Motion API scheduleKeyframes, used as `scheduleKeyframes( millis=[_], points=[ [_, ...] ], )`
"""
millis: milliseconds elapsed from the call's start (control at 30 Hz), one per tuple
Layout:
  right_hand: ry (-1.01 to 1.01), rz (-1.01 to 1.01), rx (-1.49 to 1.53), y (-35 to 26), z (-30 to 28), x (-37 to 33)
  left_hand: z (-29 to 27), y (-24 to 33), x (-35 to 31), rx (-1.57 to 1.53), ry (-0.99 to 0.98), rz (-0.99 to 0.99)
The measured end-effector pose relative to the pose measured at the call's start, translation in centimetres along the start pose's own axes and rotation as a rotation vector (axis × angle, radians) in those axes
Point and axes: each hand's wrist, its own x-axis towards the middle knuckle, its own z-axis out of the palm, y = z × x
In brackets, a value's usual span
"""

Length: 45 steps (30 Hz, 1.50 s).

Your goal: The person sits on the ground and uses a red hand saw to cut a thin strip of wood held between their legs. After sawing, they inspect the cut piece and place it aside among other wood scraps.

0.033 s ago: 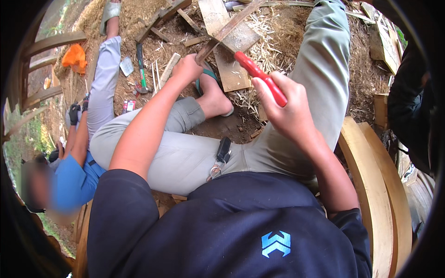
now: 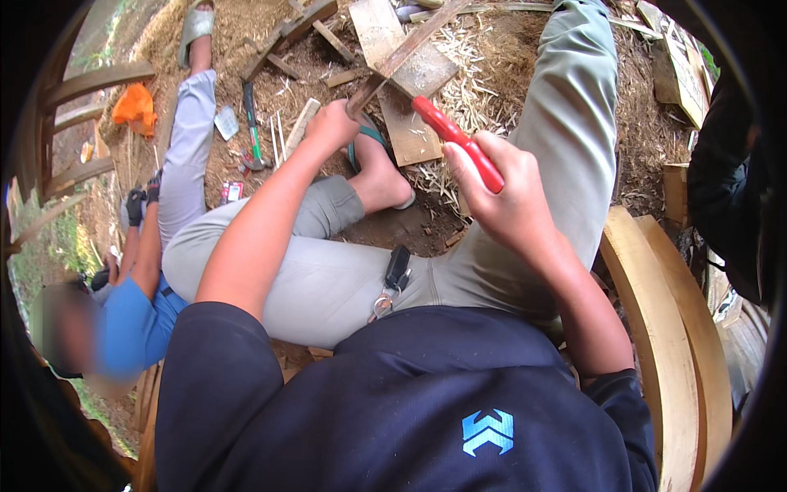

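My left hand [image 2: 331, 125] is closed round the near end of a narrow wooden strip [image 2: 414, 47], which slants away to the upper right over a board. In my right hand [image 2: 510, 190] is the red handle of a tool [image 2: 459, 141], gripped with the thumb along it. The tool's thin dark metal part runs from the handle toward the strip and meets it just beyond my left hand. Seen nearly edge-on, its kind cannot be made out. Under the strip lies a pale board [image 2: 410, 135] with wood dust and shavings on it.
A hammer [image 2: 252, 127] with a green and black handle lies at the left, near a wooden frame [image 2: 287, 37]. Shavings [image 2: 471, 57] cover the ground. Curved planks [image 2: 656, 328] stand at my right. A co-worker in a blue shirt [image 2: 127, 324] sits at the left, wearing dark gloves.
The view has shifted very slightly. Both my hands keep their holds, and the tool stays against the strip.
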Motion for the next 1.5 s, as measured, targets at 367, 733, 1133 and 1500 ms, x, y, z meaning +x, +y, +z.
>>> scheduleKeyframes(
  millis=[367, 733, 1133, 1500],
  points=[
    [-0.033, 0.108, 0.058, 0.5, -3.0, 3.0, 1.4, -1.7, 2.1, 0.067, 0.005, 0.058],
    [-0.109, 0.212, 0.038, 0.0, -3.1, 3.6, 1.1, -0.3, 0.3, -0.002, 0.156, 0.095],
    [-0.181, 0.262, -0.049, -3.6, -1.6, 2.6, 1.4, 0.3, -0.7, -0.061, 0.200, 0.005],
    [-0.084, 0.028, -0.122, -0.5, -1.6, 0.9, 0.4, 1.8, -1.2, -0.031, 0.099, -0.083]
  ],
)
